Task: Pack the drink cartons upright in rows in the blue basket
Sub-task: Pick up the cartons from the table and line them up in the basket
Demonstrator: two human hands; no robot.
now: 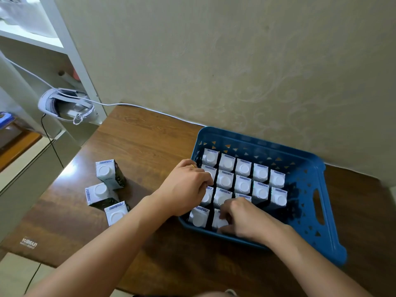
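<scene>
Both hands [214, 200] touch cartons [244, 185] inside basket [304, 228].

Glossy wood-grain table [150, 136], blue plastic basket [308, 213] w/ cutouts, matt paperboard cartons [225, 181].

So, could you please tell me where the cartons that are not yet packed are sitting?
Three unpacked cartons stand in a cluster on the wooden table, left of the blue basket and beyond the left forearm in the head view.
</scene>
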